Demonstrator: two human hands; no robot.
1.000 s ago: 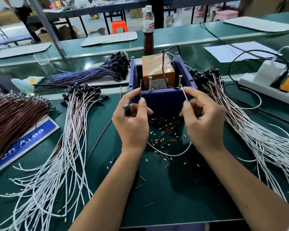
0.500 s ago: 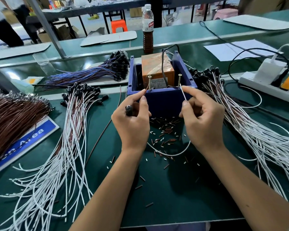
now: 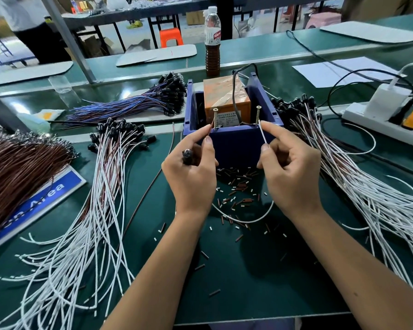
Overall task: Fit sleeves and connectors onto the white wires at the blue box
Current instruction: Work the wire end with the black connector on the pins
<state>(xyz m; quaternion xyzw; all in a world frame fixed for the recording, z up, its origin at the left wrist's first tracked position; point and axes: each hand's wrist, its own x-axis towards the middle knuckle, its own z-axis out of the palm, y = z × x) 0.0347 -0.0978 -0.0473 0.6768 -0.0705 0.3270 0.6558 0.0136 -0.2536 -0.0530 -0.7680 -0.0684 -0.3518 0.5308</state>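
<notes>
A blue box [image 3: 234,141] stands mid-table with an orange block [image 3: 224,96] inside and two upright screws [image 3: 215,119] at its front wall. My left hand [image 3: 192,177] pinches a brown wire end up by the left screw, and a black connector [image 3: 187,154] sticks out between its fingers. My right hand [image 3: 291,172] pinches a white wire [image 3: 262,133] whose tip points up beside the right screw. The wire loops down below both hands. Cut sleeve bits [image 3: 239,194] litter the mat in front of the box.
Bundles of white wires with black connectors lie left [image 3: 86,210] and right [image 3: 358,186]. A brown wire bundle [image 3: 17,172] is far left, a blue bundle [image 3: 134,103] behind. A bottle [image 3: 212,41] stands behind the box, a power strip [image 3: 386,120] at right.
Both hands have risen slightly toward the box's front rim. The left thumb and forefinger now hold the wire end up at the left screw.
</notes>
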